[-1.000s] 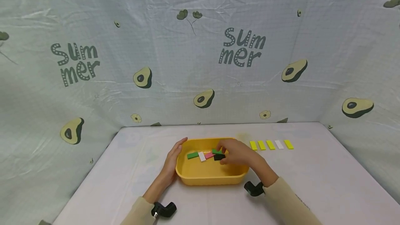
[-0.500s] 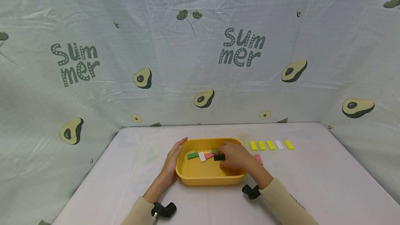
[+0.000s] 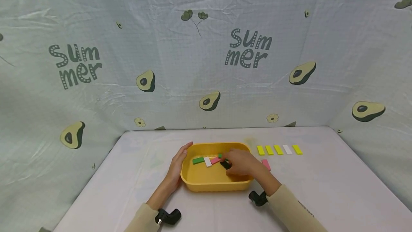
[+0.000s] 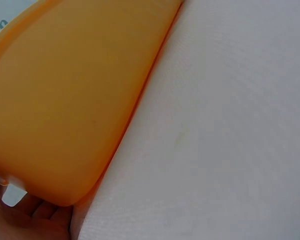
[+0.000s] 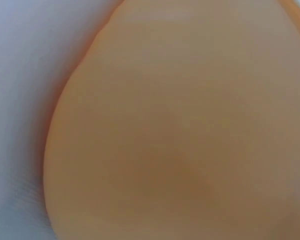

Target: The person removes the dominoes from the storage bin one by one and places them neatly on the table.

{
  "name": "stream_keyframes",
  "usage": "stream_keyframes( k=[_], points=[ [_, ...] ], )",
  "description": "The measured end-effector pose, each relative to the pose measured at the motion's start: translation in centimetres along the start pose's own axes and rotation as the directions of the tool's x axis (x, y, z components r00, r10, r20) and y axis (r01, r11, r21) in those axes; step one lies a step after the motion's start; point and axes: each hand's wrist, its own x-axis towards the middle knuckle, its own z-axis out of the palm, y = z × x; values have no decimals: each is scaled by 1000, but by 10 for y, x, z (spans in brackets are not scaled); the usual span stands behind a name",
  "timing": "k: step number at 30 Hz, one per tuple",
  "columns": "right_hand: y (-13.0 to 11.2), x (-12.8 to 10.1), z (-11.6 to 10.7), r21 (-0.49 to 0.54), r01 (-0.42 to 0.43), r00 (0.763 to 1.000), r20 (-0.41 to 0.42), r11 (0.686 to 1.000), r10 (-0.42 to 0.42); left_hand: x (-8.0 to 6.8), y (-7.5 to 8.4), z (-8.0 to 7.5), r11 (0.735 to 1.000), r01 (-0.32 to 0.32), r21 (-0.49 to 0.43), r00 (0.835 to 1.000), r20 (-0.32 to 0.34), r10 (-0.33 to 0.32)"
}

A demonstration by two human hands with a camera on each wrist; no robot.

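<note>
Room: a pale sheet (image 3: 180,53) hung at left, back and right, printed with avocados (image 3: 145,81) and "summer" lettering (image 3: 248,48). Surface: a table (image 3: 322,185) under a whitish cover, creased in places.

Left hand (image 3: 175,167): fingers lay fairly straight along the left wall of a yellow box (image 3: 209,186), touching it; the left wrist view showed them at a lower corner of the box.

Box stood on the table. Inside, left to right: green block (image 3: 198,160), white block (image 3: 207,162), pink block (image 3: 215,160), second green block (image 3: 220,155) partly covered by fingers, black block (image 3: 226,165) lying aslant.

Right hand (image 3: 241,162): reached inside the box over its right side, opening narrow, thumb and fingers curled about the black block. Right wrist view was blurred and filled mostly by the box; hand not discernible there.

Right of the box: three yellow blocks (image 3: 269,150), an outer white block (image 3: 287,149) and a last yellow block (image 3: 297,149) in a spaced row; nearer, an outer pink block (image 3: 266,164) beside the right forearm.
</note>
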Motion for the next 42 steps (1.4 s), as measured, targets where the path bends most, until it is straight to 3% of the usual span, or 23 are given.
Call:
stream_keyframes(
  k=[18,27,42],
  points=[
    [0,6,0,86,49,998,40,995,-52,4,1,1,1000,-12,2,1000,-10,12],
    [2,10,1,46,69,997,29,997,-71,5,1,2,1000,-5,1,1000,-14,5],
    [7,13,4,66,65,996,57,996,-69,6,0,4,1000,3,1,1000,-19,-3]
  ],
)
